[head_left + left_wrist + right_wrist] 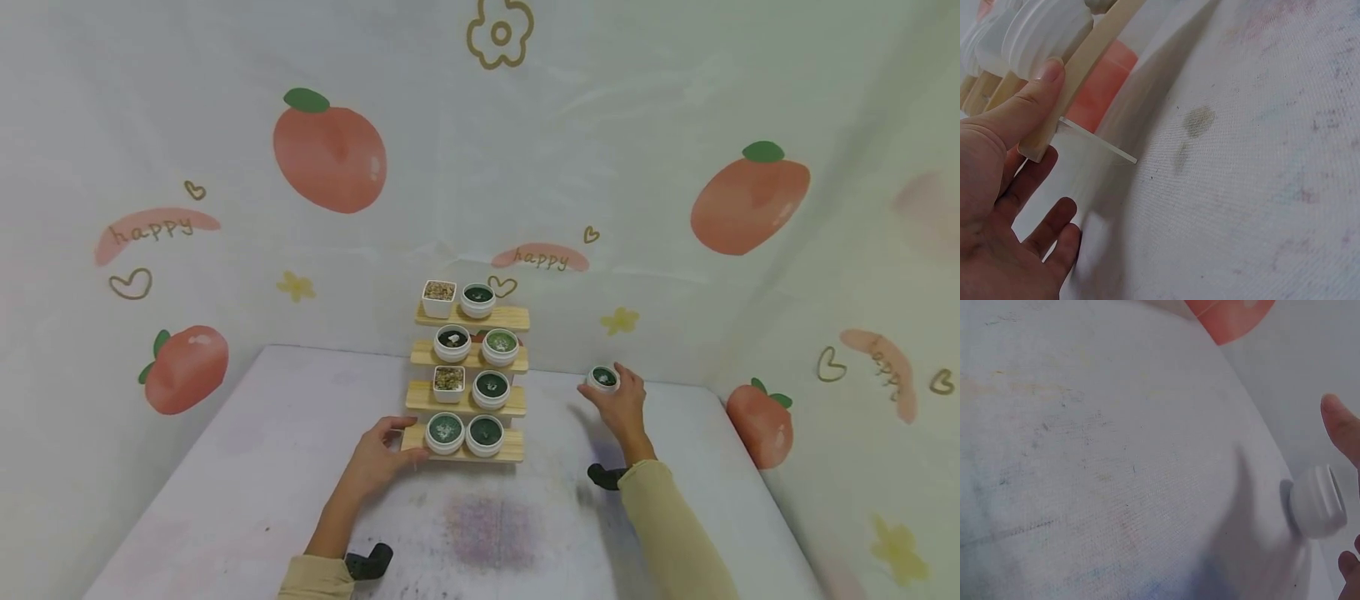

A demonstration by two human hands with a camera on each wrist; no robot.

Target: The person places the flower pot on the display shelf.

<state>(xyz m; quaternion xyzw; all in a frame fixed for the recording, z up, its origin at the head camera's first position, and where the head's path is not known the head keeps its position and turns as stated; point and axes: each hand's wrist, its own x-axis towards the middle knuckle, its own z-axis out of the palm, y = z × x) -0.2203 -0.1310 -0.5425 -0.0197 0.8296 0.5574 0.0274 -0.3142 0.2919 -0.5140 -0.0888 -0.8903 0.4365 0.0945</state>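
Observation:
A tiered wooden shelf stand (pixel 512 447) with clear supports stands on the table, its four steps each bearing two small white pots. My left hand (pixel 384 457) grips the left end of the lowest plank (pixel 1077 78), thumb on the upper side and index finger beneath; the other fingers hang free. My right hand (pixel 621 407) is spread around a small round white pot (pixel 602 380) with dark green contents, at the table's back right. The right wrist view shows the pot (pixel 1317 503) on the surface, with a gap between it and the upper finger (pixel 1337 419).
On the lowest step are two round pots with green contents, one of them a green pot (pixel 484 435). Square pots (pixel 439 298) with grainy contents stand on two higher steps. A white printed curtain (pixel 450 150) rises behind the table's back edge (pixel 337 352).

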